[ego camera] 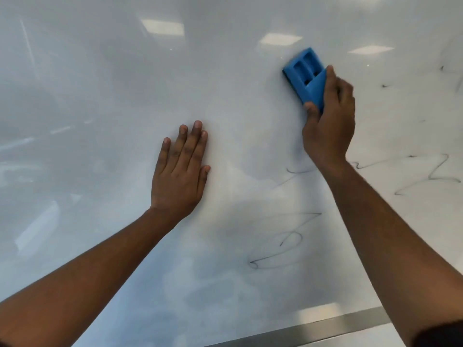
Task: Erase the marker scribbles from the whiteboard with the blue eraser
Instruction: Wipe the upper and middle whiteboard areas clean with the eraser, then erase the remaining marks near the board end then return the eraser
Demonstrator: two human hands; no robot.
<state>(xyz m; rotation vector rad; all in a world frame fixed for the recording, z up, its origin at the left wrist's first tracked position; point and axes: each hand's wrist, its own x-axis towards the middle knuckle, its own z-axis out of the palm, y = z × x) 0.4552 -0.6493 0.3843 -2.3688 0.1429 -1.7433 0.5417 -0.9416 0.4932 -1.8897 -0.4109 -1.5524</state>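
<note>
Right hand grips eraser; left hand rests flat on board. Risk: palm smears scribbles, and strokes miss low marks.

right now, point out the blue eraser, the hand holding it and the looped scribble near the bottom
blue eraser [304,71], head view, on its recessed blue back
right hand [328,126], head view, on the back of the hand gripping the eraser
looped scribble [292,237], head view, on the loop's dark line
</note>
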